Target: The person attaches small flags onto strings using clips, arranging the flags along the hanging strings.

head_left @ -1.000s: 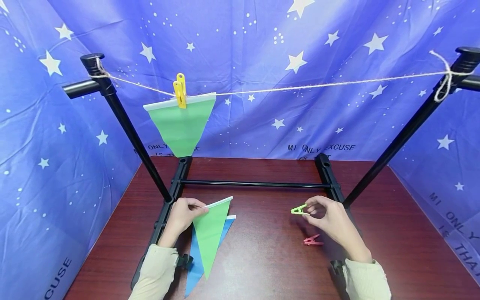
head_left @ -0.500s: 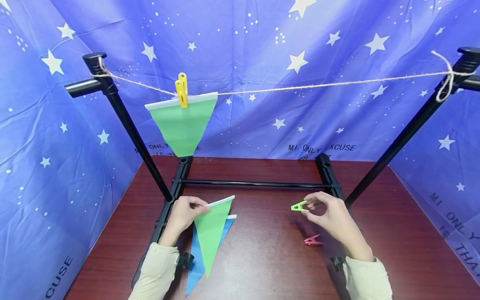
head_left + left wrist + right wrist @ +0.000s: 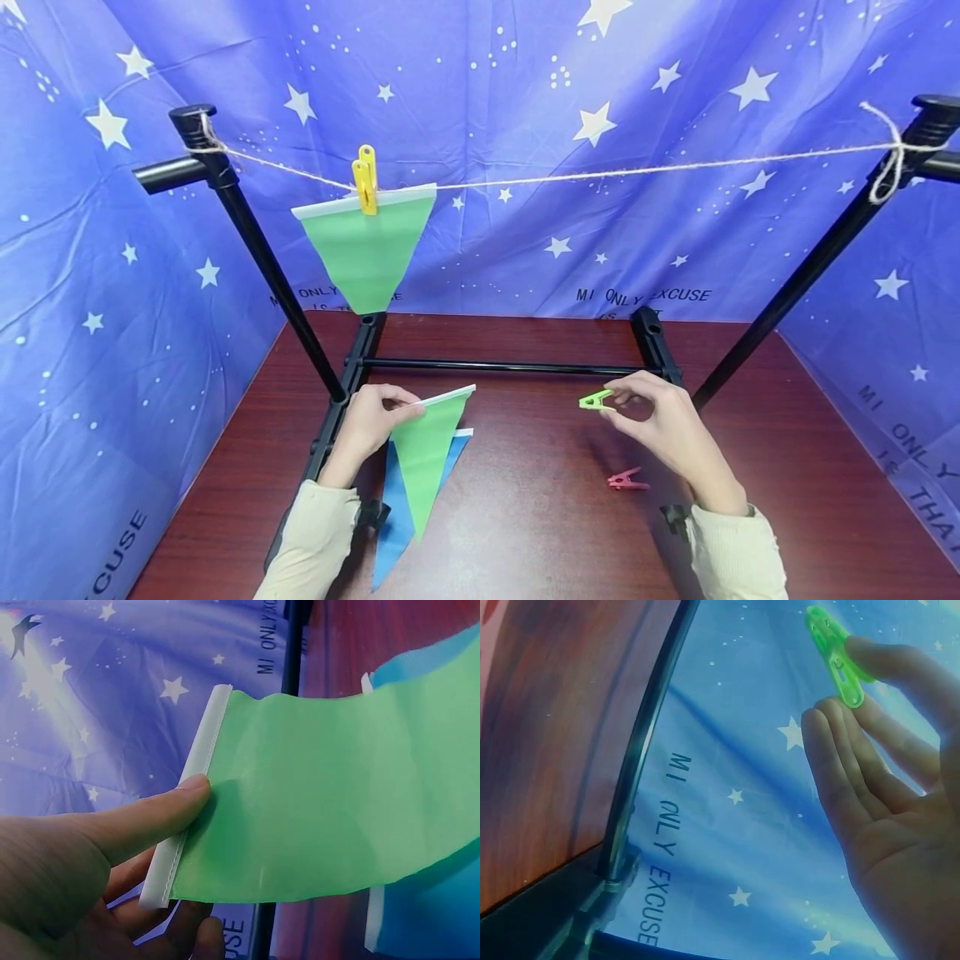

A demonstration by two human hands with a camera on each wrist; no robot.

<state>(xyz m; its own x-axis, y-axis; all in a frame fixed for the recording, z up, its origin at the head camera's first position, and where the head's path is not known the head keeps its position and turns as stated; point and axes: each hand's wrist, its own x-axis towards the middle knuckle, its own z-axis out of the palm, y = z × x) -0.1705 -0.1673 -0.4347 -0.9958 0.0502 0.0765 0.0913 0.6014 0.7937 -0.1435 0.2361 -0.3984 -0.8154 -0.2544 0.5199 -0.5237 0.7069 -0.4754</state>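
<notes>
My left hand (image 3: 372, 425) pinches the white top band of a green triangular pennant (image 3: 429, 450), whose point hangs down. In the left wrist view the thumb lies on the band of the green pennant (image 3: 300, 795), with fingers behind it. Under it on the table lies a blue pennant (image 3: 393, 508), partly covered. My right hand (image 3: 663, 421) pinches a lime green clothespin (image 3: 595, 401) by its handle ends, its nose toward the left. The right wrist view shows the same clothespin (image 3: 832, 652) between thumb and fingertips. A red clothespin (image 3: 627, 480) lies on the table below that hand.
A string (image 3: 630, 172) runs between two black posts (image 3: 262, 250) of a frame. Near its left end hangs another green pennant (image 3: 367, 250), clipped by a yellow clothespin (image 3: 365, 179). A black crossbar (image 3: 510, 366) spans the dark red table (image 3: 525, 517); a starry blue curtain (image 3: 487, 100) stands behind.
Both hands have risen slightly, the left also shifting a little right. The held green pennant and lime green clothespin have moved up with them. The blue pennant and red clothespin stay put.
</notes>
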